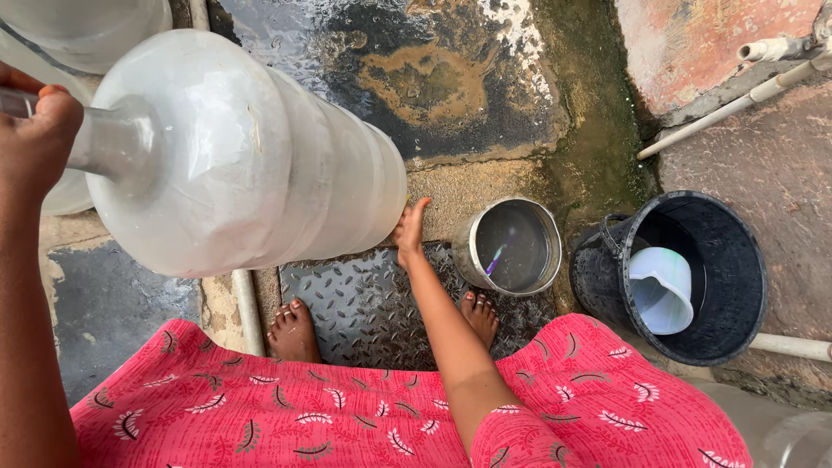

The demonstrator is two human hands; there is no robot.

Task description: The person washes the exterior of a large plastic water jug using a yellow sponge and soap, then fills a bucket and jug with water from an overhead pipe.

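Observation:
A large clear plastic water jug [251, 156] is held up on its side in front of me. My left hand [35, 130] grips its narrow neck at the left edge. My right hand [409, 230] is pressed flat against the jug's base, fingers spread. Below the jug are my bare feet on a ridged metal plate [364, 303], and my red patterned dress fills the bottom of the view.
A steel pot [511, 247] of water with a small purple item in it stands by my right foot. A black bucket [685, 277] holding a white jug sits at right. White pipes [737, 104] run at upper right. Another clear jug [95, 26] is at top left. The ground is wet.

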